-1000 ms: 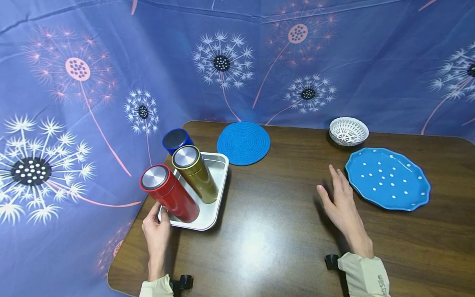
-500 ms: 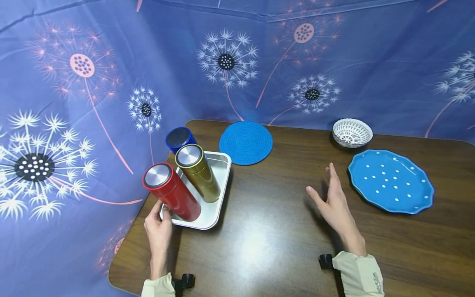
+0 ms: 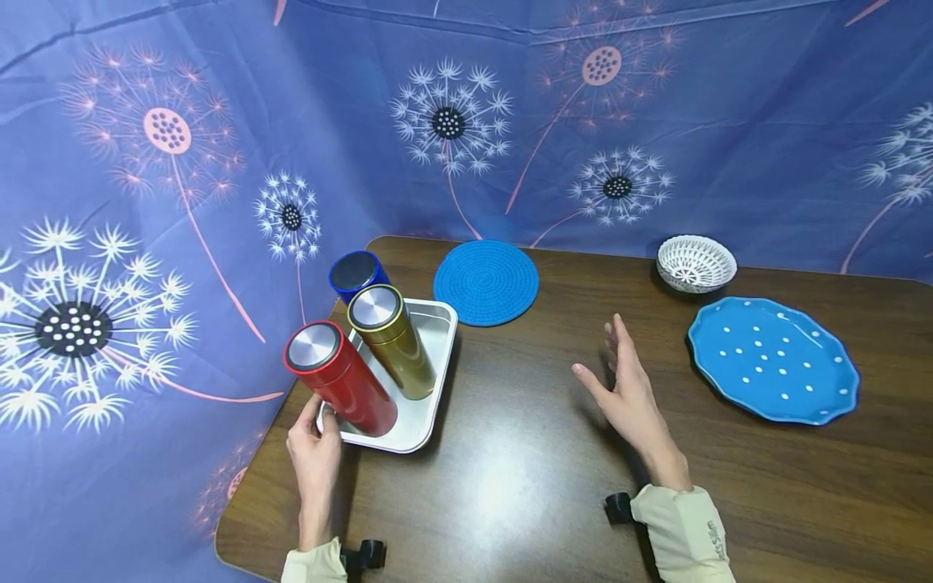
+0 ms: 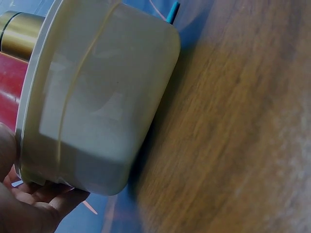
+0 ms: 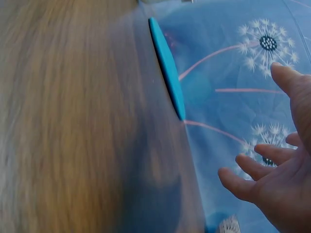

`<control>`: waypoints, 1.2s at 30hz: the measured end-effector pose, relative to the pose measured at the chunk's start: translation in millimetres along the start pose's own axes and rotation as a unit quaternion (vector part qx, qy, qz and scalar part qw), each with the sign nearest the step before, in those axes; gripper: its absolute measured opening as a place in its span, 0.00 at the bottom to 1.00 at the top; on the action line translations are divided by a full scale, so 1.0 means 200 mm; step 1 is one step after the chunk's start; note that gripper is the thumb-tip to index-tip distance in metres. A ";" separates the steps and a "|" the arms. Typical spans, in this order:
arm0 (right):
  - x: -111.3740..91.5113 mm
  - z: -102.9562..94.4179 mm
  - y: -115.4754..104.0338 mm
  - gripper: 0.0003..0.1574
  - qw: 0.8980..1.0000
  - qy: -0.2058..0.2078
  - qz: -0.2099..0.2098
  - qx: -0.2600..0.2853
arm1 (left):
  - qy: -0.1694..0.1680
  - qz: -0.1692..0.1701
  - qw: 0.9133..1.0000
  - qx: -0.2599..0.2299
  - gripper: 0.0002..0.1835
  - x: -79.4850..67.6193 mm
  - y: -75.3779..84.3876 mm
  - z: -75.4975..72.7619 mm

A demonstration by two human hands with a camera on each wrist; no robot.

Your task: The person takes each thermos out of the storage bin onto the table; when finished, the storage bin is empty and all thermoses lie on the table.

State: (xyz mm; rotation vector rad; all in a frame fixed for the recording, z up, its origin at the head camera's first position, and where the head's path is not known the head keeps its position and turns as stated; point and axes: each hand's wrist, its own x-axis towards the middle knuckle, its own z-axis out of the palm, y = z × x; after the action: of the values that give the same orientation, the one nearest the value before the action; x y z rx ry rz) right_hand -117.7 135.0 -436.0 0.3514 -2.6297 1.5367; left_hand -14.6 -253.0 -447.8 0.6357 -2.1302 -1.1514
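Note:
At the left, a white rectangular tray point(image 3: 432, 356) carries a red thermos point(image 3: 351, 389) and a gold thermos point(image 3: 399, 353), both upright. Behind the gold one stands a blue thermos point(image 3: 357, 275), its lower part hidden. My left hand point(image 3: 315, 461) grips the tray's near-left corner, thumb at the rim beside the red thermos. In the left wrist view the fingers reach under the rim of the tray point(image 4: 97, 97). My right hand point(image 3: 632, 401) hovers over the middle-right of the table with fingers extended and spread, touching nothing.
A round blue woven placemat point(image 3: 486, 282) lies at the back of the wooden table point(image 3: 510, 486). To the right are a white openwork bowl point(image 3: 696, 265) and a blue plate with white dots point(image 3: 773, 360). A dandelion-patterned cloth point(image 3: 525, 121) hangs behind.
My right hand has moved left, away from the blue plate toward the table's middle. My left hand keeps its hold on the tray; the view has shifted slightly.

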 end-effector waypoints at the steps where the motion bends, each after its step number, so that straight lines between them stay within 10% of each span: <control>1: 0.01 0.01 -0.01 0.58 1.000 -0.001 -0.005 0.003 | 0.001 -0.001 1.000 0.001 0.18 0.00 0.00 0.00; 36: 0.17 0.37 -0.34 0.53 0.986 -0.081 -0.110 0.092 | 0.003 -0.009 1.000 -0.002 0.18 -0.01 -0.01 0.00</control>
State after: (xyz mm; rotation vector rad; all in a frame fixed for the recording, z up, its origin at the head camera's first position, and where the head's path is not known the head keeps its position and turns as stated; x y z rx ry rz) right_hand -130.3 33.1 -408.6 0.7829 -2.4616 1.7453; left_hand -14.0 -252.7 -449.3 0.6557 -2.1205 -1.1619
